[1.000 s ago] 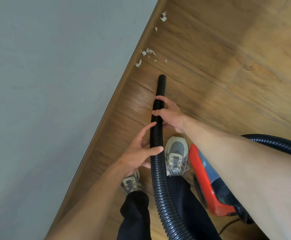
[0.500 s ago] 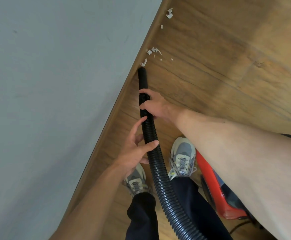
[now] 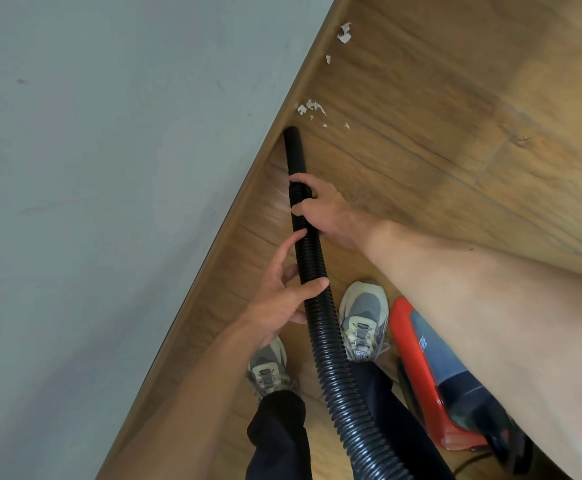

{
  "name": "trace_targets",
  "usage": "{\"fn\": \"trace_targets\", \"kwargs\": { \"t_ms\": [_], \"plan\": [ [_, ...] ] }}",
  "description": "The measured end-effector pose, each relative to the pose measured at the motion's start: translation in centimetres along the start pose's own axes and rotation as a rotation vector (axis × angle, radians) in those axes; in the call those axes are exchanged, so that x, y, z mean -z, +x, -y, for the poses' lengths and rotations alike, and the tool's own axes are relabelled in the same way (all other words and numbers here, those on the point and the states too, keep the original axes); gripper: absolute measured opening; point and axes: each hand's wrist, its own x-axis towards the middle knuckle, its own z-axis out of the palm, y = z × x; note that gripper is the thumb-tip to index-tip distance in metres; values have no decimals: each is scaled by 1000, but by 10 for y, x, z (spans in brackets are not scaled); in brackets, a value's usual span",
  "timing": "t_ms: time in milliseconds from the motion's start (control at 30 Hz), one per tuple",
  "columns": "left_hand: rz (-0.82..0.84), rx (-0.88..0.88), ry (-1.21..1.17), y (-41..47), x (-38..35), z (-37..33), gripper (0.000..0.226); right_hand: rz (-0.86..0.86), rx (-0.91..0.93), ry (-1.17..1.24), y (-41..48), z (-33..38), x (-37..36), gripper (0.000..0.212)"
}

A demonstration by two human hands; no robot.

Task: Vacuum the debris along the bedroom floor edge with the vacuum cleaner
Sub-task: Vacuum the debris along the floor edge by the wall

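Curling right hand (image 3: 320, 211) fingers (image 3: 303, 205) around the ribbed hose (image 3: 312, 268) behind its nozzle (image 3: 294, 150) | left hand (image 3: 282, 292) fingers half-spread, thumb and index cradling hose lower down | nozzle tip sitting at the baseboard (image 3: 262, 174), just short of the debris (image 3: 312, 109) | step: sweeping along edge | next: advancing tip onto scraps, then farther pieces (image 3: 344, 32).
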Motion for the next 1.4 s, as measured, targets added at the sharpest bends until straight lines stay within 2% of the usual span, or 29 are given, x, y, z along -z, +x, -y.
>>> {"fn": "trace_targets", "kwargs": {
  "t_ms": [533, 800, 1067, 1400],
  "plan": [
    [23, -58, 89, 17, -14, -27, 78, -76, 17, 56, 8, 21, 25, 59],
    [57, -2, 120, 10, -21, -11, 79, -10, -18, 81, -8, 0, 34, 60],
    [121, 57, 187, 17, -34, -8, 79, -63, -19, 101, -18, -21, 53, 58],
    [156, 50, 210, 23, -57, -13, 78, -119, -42, 138, -24, -28, 83, 57]
  ]
}}
